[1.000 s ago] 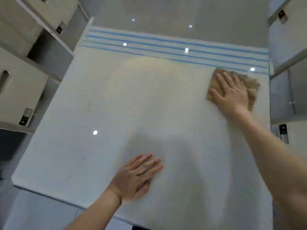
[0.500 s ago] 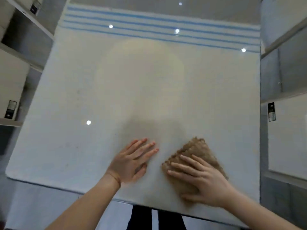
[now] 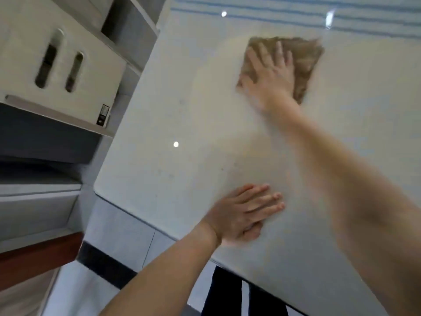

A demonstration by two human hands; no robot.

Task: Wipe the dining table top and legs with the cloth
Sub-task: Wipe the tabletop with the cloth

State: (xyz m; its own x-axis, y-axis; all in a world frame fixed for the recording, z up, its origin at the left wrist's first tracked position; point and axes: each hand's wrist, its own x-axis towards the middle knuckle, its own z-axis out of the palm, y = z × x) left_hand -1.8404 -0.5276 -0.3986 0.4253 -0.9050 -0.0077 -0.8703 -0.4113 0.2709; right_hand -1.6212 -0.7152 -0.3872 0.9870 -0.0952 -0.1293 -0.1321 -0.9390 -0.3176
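We see the right hand (image 3: pixel 271 74) spread flat on the brown cloth (image 3: pixel 306 58), fingers straight, pressing it to the far part of the white desk (image 3: pixel 173 106) — just short of the blue stripes (image 3: pixel 262 8). The left hand (image 3: pixel 245 213) lies flat, fingers together, on the bare top near the front edge — the two hands well apart. Pale cabinets (image 3: pixel 75 53) stand at left.
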